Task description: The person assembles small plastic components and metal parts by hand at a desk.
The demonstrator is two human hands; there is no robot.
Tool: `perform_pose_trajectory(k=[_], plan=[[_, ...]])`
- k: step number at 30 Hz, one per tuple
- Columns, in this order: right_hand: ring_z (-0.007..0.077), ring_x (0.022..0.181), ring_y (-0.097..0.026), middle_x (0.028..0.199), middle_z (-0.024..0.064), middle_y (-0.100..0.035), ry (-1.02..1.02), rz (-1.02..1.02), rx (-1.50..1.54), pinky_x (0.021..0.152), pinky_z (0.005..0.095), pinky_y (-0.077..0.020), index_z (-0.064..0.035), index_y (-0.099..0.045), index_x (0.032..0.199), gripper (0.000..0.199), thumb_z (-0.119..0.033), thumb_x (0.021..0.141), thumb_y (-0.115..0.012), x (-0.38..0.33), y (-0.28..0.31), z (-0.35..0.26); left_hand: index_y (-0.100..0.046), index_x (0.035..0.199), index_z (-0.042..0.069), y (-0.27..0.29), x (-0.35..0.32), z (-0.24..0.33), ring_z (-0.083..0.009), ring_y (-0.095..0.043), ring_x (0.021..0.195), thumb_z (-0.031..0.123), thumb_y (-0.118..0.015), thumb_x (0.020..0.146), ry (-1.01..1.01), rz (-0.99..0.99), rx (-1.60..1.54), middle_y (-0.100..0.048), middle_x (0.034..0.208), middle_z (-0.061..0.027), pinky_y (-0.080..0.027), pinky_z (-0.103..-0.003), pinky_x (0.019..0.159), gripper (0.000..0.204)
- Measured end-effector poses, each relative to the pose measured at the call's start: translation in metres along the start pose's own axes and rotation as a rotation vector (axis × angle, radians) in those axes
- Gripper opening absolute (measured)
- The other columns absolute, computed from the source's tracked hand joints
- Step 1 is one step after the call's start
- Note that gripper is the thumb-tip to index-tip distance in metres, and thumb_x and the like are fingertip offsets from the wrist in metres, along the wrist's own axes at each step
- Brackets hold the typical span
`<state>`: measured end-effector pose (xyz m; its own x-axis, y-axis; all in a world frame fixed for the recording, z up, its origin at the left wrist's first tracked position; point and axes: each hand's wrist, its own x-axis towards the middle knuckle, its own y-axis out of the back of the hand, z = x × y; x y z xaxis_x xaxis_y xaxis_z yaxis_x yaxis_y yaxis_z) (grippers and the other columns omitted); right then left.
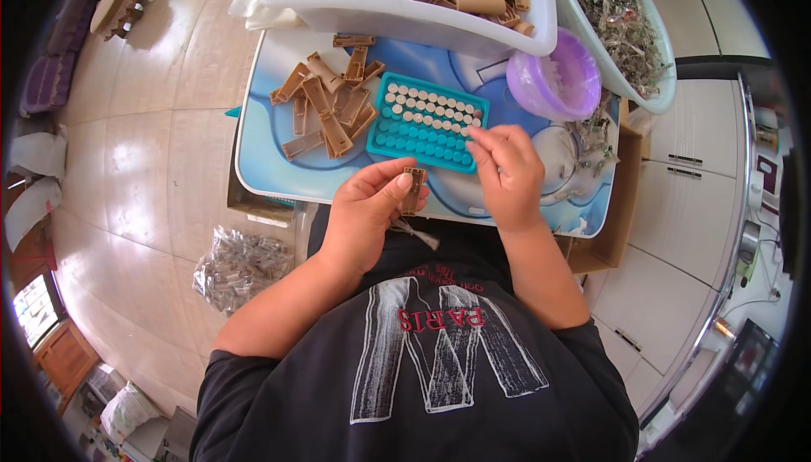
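In front of my body, my left hand (366, 213) pinches a small brown plastic casing (412, 191) between thumb and fingers, its hollow side showing. Thin pale strands (420, 236) hang below it. My right hand (513, 176) is over the right edge of a teal tray (378, 148), thumb and forefinger drawn together beside the white pieces; whatever is between the fingertips is too small to make out. Round white pieces (431, 109) sit in rows in the tray's far part, while the near rows show bare teal round seats. Loose brown casings (325, 107) lie heaped left of the tray.
A white tub (405, 19) full of brown casings stands at the table's far side. Right of it are a purple bowl (553, 73) and a pale basin (655, 95) of tangled clear parts. A bag of parts (241, 268) sits on the floor at left. Cabinets (676, 200) line the right.
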<state>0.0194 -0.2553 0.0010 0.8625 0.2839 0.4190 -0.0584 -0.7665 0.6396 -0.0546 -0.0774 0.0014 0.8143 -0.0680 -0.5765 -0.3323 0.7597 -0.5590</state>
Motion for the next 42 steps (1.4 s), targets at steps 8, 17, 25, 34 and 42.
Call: perform_pose_trajectory(k=[8, 17, 25, 34, 42], plan=[[0.0214, 0.067, -0.055, 0.076, 0.0038, -0.055, 0.167, 0.03, -0.243, 0.056, 0.0321, -0.044, -0.007, -0.066, 0.079, 0.016, -0.006, 0.065, -0.073, 0.008, -0.007, 0.018, -0.054, 0.114, -0.001, -0.001, 0.008, 0.002, -0.0202, -0.063, 0.09, 0.013, -0.055, 0.091, 0.029, -0.034, -0.055, -0.062, 0.103, -0.0138, -0.052, -0.032, 0.082, 0.027], [0.0224, 0.067, -0.054, 0.076, 0.0036, -0.054, 0.193, -0.086, 0.012, 0.057, 0.033, -0.0426, -0.0075, -0.062, 0.075, 0.016, -0.007, 0.064, -0.074, -0.004, -0.014, -0.025, -0.055, 0.111, -0.002, 0.002, 0.013, -0.002, -0.0178, -0.062, 0.087, 0.01, -0.056, 0.091, 0.044, -0.029, -0.08, -0.063, 0.096, -0.01, -0.052, -0.03, 0.078, 0.024], [0.022, 0.067, -0.054, 0.076, 0.0036, -0.054, 0.211, -0.126, 0.072, 0.057, 0.0328, -0.0428, -0.0073, -0.066, 0.082, 0.018, -0.006, 0.065, -0.073, -0.002, -0.008, -0.026, -0.058, 0.11, 0.0, 0.0, 0.011, -0.002, -0.0108, -0.06, 0.078, 0.01, -0.06, 0.088, 0.036, 0.008, -0.093, -0.064, 0.092, -0.0054, -0.048, -0.021, 0.068, 0.024], [0.0226, 0.071, -0.054, 0.078, 0.0032, -0.054, 0.185, 0.025, -0.272, 0.059, 0.0338, -0.0433, -0.0073, -0.066, 0.079, 0.019, -0.005, 0.063, -0.074, 0.016, -0.014, 0.011, -0.055, 0.111, -0.001, -0.003, 0.01, 0.001, -0.0201, -0.062, 0.091, 0.011, -0.055, 0.091, 0.028, 0.004, -0.065, -0.063, 0.101, -0.0127, -0.052, -0.032, 0.082, 0.024], [0.0227, 0.069, -0.052, 0.077, 0.0038, -0.054, 0.166, -0.026, -0.005, 0.059, 0.0333, -0.042, -0.0064, -0.063, 0.074, 0.016, -0.005, 0.062, -0.075, 0.006, -0.008, -0.017, -0.055, 0.111, -0.002, -0.002, 0.011, -0.001, -0.0191, -0.063, 0.086, 0.01, -0.056, 0.091, 0.026, 0.009, -0.056, -0.064, 0.098, -0.0116, -0.053, -0.031, 0.078, 0.023]])
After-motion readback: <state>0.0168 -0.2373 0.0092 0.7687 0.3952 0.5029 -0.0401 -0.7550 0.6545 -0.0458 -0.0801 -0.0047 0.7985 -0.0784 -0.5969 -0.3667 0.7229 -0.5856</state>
